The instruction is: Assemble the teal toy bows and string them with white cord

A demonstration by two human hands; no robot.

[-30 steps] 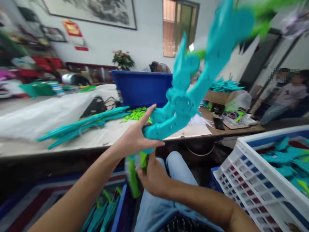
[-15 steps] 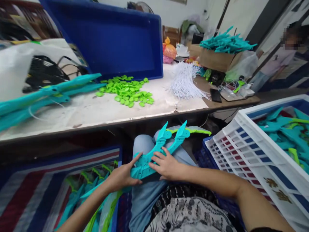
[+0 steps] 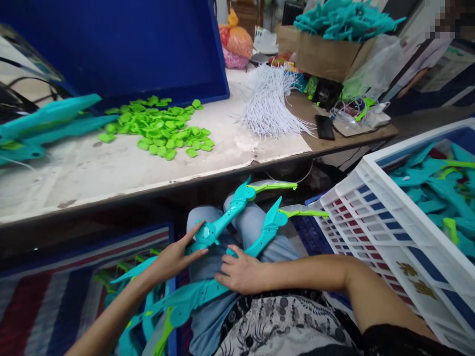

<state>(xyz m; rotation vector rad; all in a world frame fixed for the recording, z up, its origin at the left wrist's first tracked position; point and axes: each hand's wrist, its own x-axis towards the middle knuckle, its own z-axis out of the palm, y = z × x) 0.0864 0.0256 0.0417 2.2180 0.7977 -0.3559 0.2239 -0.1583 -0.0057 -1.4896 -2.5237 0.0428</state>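
Note:
Two curved teal plastic pieces, shaped like toy bows with thin lime-green end arms, lie over my lap. My left hand (image 3: 178, 259) grips the farther toy bow (image 3: 222, 222) around its middle, thumb and forefinger spread on either side. The nearer toy bow (image 3: 261, 237) is in my right hand (image 3: 241, 271), with fingers curled over its middle. Its lower limb (image 3: 200, 295) runs left below my left hand. A gap shows between the two bows' upper ends. My palms hide parts of their middles.
Lime-green caps (image 3: 166, 126) and white strings (image 3: 265, 106) lie on the table (image 3: 122, 173) ahead, below an upright blue bin (image 3: 148, 49). Teal pieces fill a white crate (image 3: 356, 198) at right and a cardboard box (image 3: 322, 54). A striped-lined bin (image 3: 48, 296) is at left. A person stands far right.
The two bows, close together before, are now apart. My left hand has moved left with one, while my right hand has shifted slightly nearer my body. The view has moved closer to the table.

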